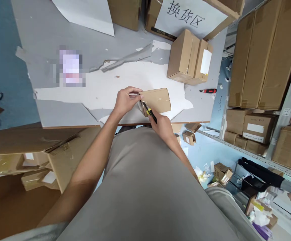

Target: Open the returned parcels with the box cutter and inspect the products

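A small brown cardboard box (158, 99) lies near the front edge of the worktable. My left hand (127, 100) pinches the box at its left upper corner, thumb and fingers closed on it. In my right hand (162, 125) is a yellow and black utility knife (149, 111), gripped by its handle. The knife's front end points up and left at the left side of the box. My fingers hide part of the handle, and the exact contact of the blade cannot be made out.
Two taped cardboard boxes (185, 58) stand at the table's back right, near a red and black utility knife (208, 91). A large open carton (77, 160) holding boxes is at lower left. Shelves of cartons (258, 60) line the right. The table's covering (132, 77) is torn.
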